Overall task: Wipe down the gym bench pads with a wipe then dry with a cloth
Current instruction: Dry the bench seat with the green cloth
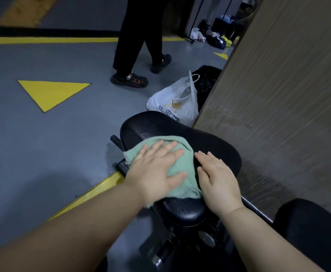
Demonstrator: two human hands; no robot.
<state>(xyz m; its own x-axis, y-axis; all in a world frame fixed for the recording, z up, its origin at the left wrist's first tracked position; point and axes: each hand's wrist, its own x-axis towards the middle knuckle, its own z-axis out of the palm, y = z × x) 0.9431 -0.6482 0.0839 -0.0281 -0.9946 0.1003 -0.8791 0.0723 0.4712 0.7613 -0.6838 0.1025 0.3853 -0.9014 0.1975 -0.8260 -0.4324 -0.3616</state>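
A black padded bench seat [205,144] fills the lower middle of the head view. A light green cloth [182,167] lies spread on its near left part. My left hand [155,169] presses flat on the cloth with straight, spread fingers. Beside the cloth, my right hand [217,177] rests flat on the bare pad, fingers straight and together, its inner edge touching the cloth. A second black pad [313,230] shows at the lower right. No wipe is visible.
A brown board wall [278,85] stands close on the right. A white plastic bag [174,103] and a black bag [205,79] sit on the grey floor beyond the seat. A person's legs in black trousers [135,40] stand further back. Bench frame and knob [205,238] lie below.
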